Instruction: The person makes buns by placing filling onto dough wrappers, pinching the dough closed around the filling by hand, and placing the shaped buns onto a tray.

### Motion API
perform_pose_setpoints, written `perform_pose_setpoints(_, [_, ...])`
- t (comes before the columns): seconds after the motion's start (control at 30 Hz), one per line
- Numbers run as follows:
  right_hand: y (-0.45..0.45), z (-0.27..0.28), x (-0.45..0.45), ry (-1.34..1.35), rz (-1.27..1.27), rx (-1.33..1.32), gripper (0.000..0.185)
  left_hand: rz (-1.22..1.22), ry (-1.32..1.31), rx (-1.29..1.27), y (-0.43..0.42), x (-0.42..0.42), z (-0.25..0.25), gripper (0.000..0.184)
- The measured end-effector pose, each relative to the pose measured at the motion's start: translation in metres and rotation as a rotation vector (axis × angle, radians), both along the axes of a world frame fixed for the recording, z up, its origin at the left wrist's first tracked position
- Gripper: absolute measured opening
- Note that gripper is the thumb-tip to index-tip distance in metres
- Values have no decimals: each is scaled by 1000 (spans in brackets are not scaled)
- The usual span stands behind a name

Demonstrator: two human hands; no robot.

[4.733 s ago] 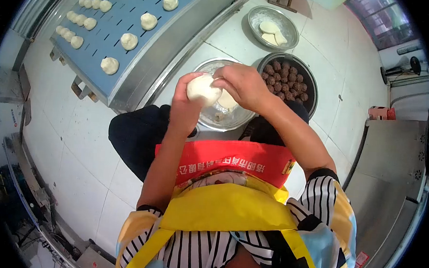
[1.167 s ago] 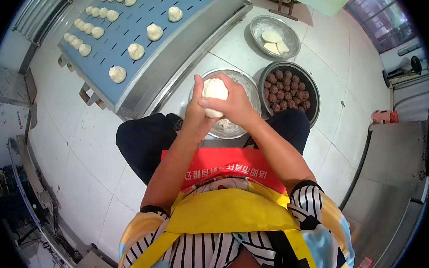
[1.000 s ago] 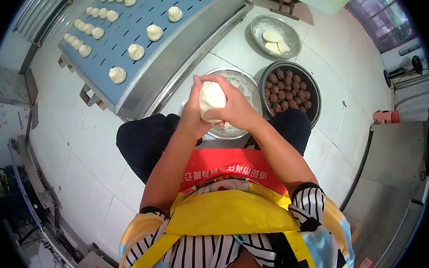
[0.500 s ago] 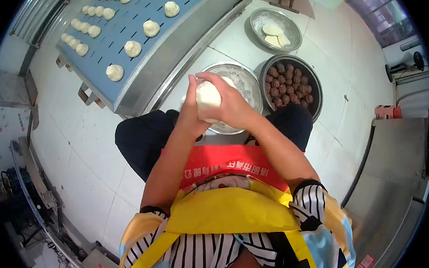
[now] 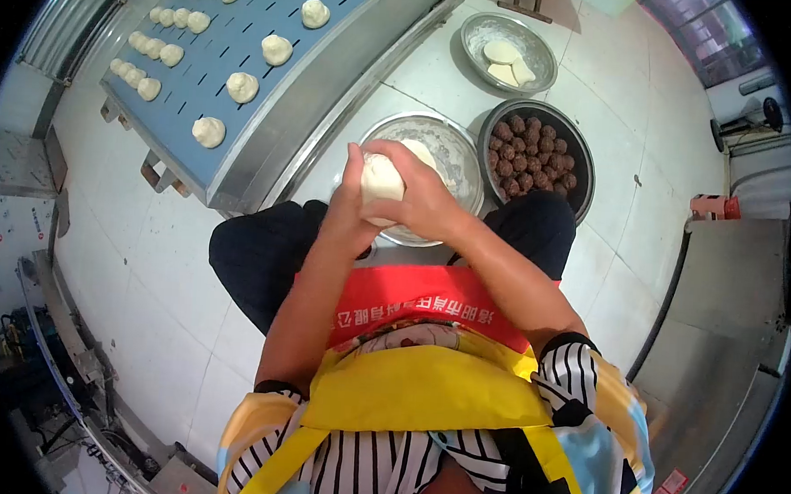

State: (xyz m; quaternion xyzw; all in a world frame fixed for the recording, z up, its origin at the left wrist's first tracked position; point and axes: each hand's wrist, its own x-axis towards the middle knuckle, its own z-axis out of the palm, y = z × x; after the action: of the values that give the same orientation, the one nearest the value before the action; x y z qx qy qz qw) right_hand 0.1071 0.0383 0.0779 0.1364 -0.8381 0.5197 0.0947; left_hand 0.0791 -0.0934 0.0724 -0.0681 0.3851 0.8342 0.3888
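Both hands are cupped round a pale ball of dough (image 5: 382, 178) above my lap. My left hand (image 5: 352, 211) supports its left side and underside. My right hand (image 5: 427, 195) wraps over the right side, with its fingers curled over the top and the thumb across the lower front. The dough's underside is hidden by the hands. Just behind them, a metal bowl dusted with flour (image 5: 464, 168) holds a piece of pale dough (image 5: 421, 153), partly covered by my right hand.
A dark bowl (image 5: 586, 187) of brown filling balls (image 5: 532, 154) stands to the right. Behind it, another metal bowl (image 5: 543, 54) holds flat dough rounds (image 5: 502, 53). A blue slotted surface (image 5: 237, 24) at upper left carries rows of dough balls (image 5: 242, 87).
My right fingers and thumb have shifted slightly round the dough, which stays in both hands. The dough balls on the blue surface appear a little further left and up.
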Motion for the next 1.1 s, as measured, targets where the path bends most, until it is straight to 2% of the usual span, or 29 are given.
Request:
perform_pose_setpoints(0.07, [6, 13, 2, -284, 153, -206, 73, -122, -2, 21, -12, -2, -6, 73])
perform_pose_setpoints(0.1, [6, 13, 1, -311, 148, -216, 72, -183, 2, 32, -16, -3, -9, 74])
perform_pose_setpoints(0.13, [5, 14, 0, -337, 143, -226, 71, -115, 7, 33, -14, -4, -14, 72])
perform_pose_setpoints(0.2, [-2, 2, -2, -166, -30, -59, 66, 22, 20, 41, -1, -4, -17, 70])
perform_pose_setpoints(0.3, [-2, 6, -1, 13, -5, -171, 60, 51, 32, -43, 0, 6, -3, 64])
perform_pose_setpoints(0.4, [1, 15, -2, -191, 35, -190, 50, 44, 76, 77, 1, 3, -21, 58])
perform_pose_setpoints(0.5, [-4, -10, -8, 180, -150, 69, 55, 266, -76, 92, 15, 7, -22, 58])
perform_pose_setpoints(0.6, [-1, -2, -2, 38, -38, 55, 56, 274, -32, 14, 12, 4, -30, 66])
perform_pose_setpoints(0.7, [15, 15, -3, 62, 129, 104, 54, 119, -87, -174, 3, -5, -10, 77])
perform_pose_setpoints(0.73, [16, 16, -5, 80, 106, 126, 54, 95, -80, -163, 5, -9, -18, 84])
perform_pose_setpoints(0.83, [17, 17, -7, 119, 85, 249, 51, 105, -157, 2, 10, 2, -6, 85])
perform_pose_setpoints(0.87, [20, 17, -8, 121, 105, 332, 51, 95, -68, -14, 9, 1, -28, 85])
perform_pose_setpoints(0.9, [22, 18, -10, 128, 124, 417, 50, 89, 20, -31, 10, 0, -28, 85])
perform_pose_setpoints(0.97, [25, 28, -12, 204, 183, 501, 49, 127, -113, -15, 14, -1, -24, 83])
perform_pose_setpoints(1.03, [24, 46, -12, 246, 212, 619, 50, 113, -87, -12, 11, -3, -9, 80])
perform_pose_setpoints(1.1, [21, 58, -15, 113, 221, 732, 57, 114, -12, 25, 11, -10, -5, 77])
